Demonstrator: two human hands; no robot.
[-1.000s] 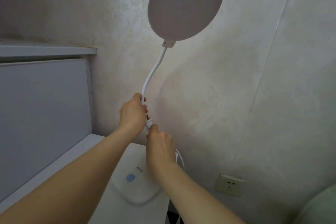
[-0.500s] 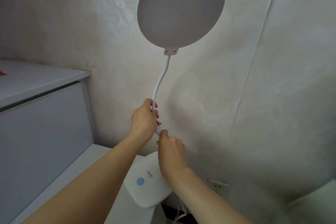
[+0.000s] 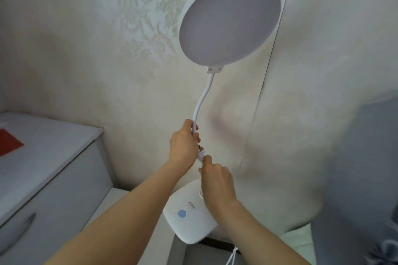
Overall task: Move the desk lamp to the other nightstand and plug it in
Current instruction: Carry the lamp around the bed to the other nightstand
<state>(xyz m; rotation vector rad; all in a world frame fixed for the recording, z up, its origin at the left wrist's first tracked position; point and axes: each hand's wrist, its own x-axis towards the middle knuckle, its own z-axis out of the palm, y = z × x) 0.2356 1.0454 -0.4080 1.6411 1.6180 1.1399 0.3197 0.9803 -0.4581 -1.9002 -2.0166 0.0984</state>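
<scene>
A white desk lamp has a round flat head, a bent gooseneck and a rounded base with a blue button. The base hangs in the air past the edge of a white surface. My left hand is closed around the lower gooseneck. Just below it, my right hand pinches the white plug against the neck. The white cord dangles under the base at the bottom edge.
A white nightstand or drawer unit with a handle stands at left, a red sheet on top. Patterned wallpaper fills the background. A grey-blue cushion or headboard is at right.
The lamp and both hands have moved right and away from the surface it stood on. The view turned; the wall socket seen earlier is out of sight and grey bedding appears at right.
</scene>
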